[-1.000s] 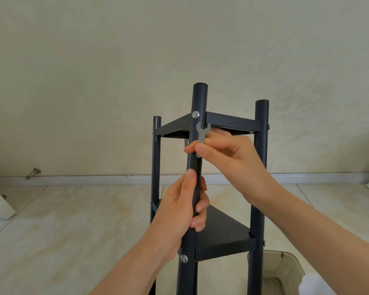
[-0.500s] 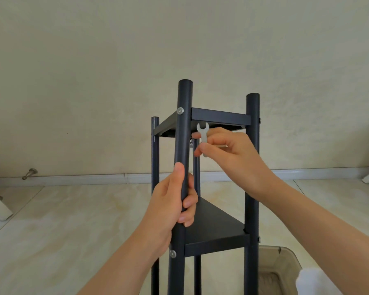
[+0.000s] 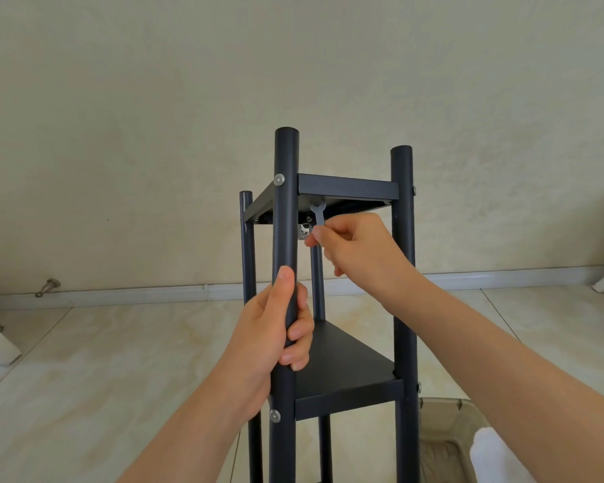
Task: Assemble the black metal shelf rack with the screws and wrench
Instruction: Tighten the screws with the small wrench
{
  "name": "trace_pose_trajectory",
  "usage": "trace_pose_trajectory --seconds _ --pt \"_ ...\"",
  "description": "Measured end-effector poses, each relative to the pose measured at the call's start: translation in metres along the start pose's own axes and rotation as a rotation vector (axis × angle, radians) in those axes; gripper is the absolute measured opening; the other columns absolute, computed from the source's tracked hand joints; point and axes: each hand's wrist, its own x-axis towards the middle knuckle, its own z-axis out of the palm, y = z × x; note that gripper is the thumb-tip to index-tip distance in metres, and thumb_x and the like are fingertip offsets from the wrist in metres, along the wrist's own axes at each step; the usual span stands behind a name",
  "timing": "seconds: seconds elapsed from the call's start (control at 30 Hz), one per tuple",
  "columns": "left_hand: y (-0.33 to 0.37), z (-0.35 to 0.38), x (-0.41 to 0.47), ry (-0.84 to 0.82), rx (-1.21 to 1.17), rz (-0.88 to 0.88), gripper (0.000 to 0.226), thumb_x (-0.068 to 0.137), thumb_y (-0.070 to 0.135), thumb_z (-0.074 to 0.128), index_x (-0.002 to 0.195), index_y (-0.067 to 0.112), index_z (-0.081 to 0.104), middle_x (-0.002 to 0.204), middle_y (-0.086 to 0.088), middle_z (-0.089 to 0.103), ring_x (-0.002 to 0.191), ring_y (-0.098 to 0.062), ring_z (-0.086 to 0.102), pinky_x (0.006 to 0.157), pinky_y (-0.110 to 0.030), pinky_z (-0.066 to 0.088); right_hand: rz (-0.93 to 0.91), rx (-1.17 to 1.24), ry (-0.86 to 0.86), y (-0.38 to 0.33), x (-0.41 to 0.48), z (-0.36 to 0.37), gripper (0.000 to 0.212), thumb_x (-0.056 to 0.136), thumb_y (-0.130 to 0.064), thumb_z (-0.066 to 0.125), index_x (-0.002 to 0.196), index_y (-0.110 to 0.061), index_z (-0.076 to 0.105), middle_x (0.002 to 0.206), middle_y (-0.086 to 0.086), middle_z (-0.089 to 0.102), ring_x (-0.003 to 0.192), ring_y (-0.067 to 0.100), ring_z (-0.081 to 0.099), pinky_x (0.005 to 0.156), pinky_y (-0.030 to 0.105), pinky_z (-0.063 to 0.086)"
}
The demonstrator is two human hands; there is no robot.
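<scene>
Pinching the thin wrench (image 3: 318,215) by its lower end between thumb and forefinger of the right hand (image 3: 358,245), with the open end up, just beneath the top shelf (image 3: 347,187) and beside the nut (image 3: 304,231) at its corner. Curling the left hand (image 3: 276,338) fully round the front post (image 3: 286,221), between top shelf and lower shelf (image 3: 342,364), bracing the rack (image 3: 403,308) upright on the floor.

Judging the wrench light, stiff and quick to slip from so small a pinch. Judging the rack rigid, smooth-painted, tall and tippy, so best gripped mid-post.

Counting four posts, two shelves, one wrench, four visible screw heads (image 3: 279,179).
</scene>
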Motion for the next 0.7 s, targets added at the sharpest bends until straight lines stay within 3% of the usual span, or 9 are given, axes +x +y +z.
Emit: trace_pose_trajectory --seconds 0.17,0.3,0.4,0.47,0.6,0.7 --pt "0.001 -0.005 -0.001 -0.004 0.005 -0.009 0.051 0.074 0.075 0.05 0.066 0.024 0.055 0.054 0.002 0.035 0.037 -0.01 0.027 0.041 -0.022 0.034 0.029 0.02 0.006 -0.007 0.004 0.005 0.033 0.101 -0.023 0.051 0.074 -0.017 0.069 0.048 -0.006 0.041 0.058 0.02 0.042 0.067 0.047 0.053" --pt "0.001 -0.008 -0.003 -0.012 -0.004 -0.015 0.052 0.074 0.075 0.05 0.067 0.023 0.054 0.054 0.002 0.035 0.037 -0.01 0.026 0.041 -0.022 0.033 -0.015 0.032 0.011 -0.008 0.007 0.009 0.035 0.1 -0.022 0.052 0.069 -0.019 0.067 0.058 0.004 0.045 0.061 0.022 0.043 0.063 0.032 0.046" --pt "0.001 -0.01 -0.004 -0.015 -0.002 -0.013 0.052 0.074 0.075 0.05 0.067 0.023 0.054 0.053 0.003 0.035 0.037 -0.009 0.027 0.041 -0.021 0.034 -0.052 0.008 0.022 -0.009 0.009 0.013 0.033 0.1 -0.024 0.052 0.072 -0.019 0.069 0.062 0.009 0.051 0.056 0.017 0.044 0.051 0.018 0.041" --pt "0.002 -0.012 -0.004 -0.016 -0.009 -0.015 0.053 0.074 0.075 0.05 0.067 0.023 0.054 0.053 0.003 0.035 0.037 -0.009 0.027 0.04 -0.021 0.033 -0.072 -0.001 0.038 -0.01 0.01 0.015 0.031 0.1 -0.023 0.053 0.076 -0.015 0.072 0.059 0.006 0.053 0.05 0.012 0.042 0.046 0.014 0.037" --pt "0.002 -0.017 -0.005 -0.016 -0.012 -0.02 0.053 0.074 0.075 0.05 0.067 0.023 0.053 0.053 0.003 0.034 0.036 -0.009 0.027 0.04 -0.021 0.034 -0.127 -0.023 0.077 -0.012 0.011 0.019 0.029 0.099 -0.021 0.054 0.081 -0.014 0.074 0.067 0.011 0.067 0.053 0.019 0.053 0.048 0.018 0.04" --pt "0.003 -0.02 -0.005 -0.026 -0.018 -0.03 0.053 0.074 0.076 0.05 0.066 0.024 0.054 0.053 0.004 0.034 0.036 -0.009 0.027 0.041 -0.021 0.034 -0.147 -0.004 0.102 -0.012 0.011 0.02 0.025 0.099 -0.019 0.054 0.087 -0.013 0.076 0.042 -0.008 0.045 0.038 0.007 0.037 0.042 0.01 0.029"
